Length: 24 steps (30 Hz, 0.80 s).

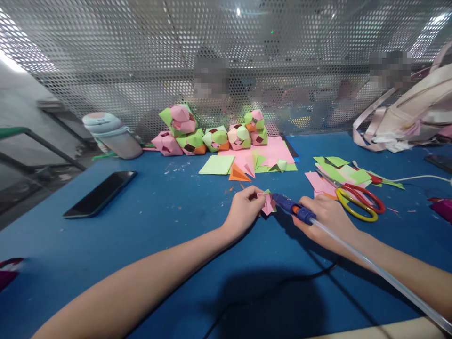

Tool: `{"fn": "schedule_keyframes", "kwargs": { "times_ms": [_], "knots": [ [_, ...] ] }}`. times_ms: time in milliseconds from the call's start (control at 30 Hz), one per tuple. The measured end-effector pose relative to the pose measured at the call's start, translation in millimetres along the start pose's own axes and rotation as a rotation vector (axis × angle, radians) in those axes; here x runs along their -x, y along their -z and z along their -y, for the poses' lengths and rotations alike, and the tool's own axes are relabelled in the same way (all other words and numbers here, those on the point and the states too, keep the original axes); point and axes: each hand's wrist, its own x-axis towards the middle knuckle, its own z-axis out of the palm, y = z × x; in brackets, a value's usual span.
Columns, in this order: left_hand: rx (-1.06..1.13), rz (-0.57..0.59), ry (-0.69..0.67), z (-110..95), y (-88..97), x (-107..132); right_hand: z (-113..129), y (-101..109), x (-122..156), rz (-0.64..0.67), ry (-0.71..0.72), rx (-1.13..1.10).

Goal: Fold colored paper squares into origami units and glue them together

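The left hand (243, 207) pinches a small folded paper piece (267, 203), pink with some green, between thumb and fingers, a little above the blue table (169, 197) and right of the middle. The right hand (326, 221) is wrapped around a blue glue gun (300, 212), whose tip points left at the paper piece; whether the two touch, I cannot tell. A long, clear glue stick (370, 268) runs from the back of the gun over the right forearm, and a black cord (293, 278) lies on the table nearer the person. Just beyond the right hand, scissors (341, 194) with red and yellow handles rest by pink and green paper scraps (342, 175). Farther back, ahead of the left hand, are an orange folded piece (239, 174), a green stack of paper (217, 165) and pink sheets (275, 147). Behind these, pink, green and orange paper balls (215, 138) sit in a row, with one more on top at each end, before a metal mesh screen (141, 70). On the left are a phone (102, 194) and a tilted cup (118, 139); at far right, a pale bag (416, 108)
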Motion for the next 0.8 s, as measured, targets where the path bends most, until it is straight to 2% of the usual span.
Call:
{"fn": "schedule_keyframes", "kwargs": {
  "times_ms": [800],
  "knots": [
    [0.028,0.003,-0.005,0.1,-1.5,0.2,1.3,2.2,-0.9,-0.003,0.011,-0.055]
  ]
}}
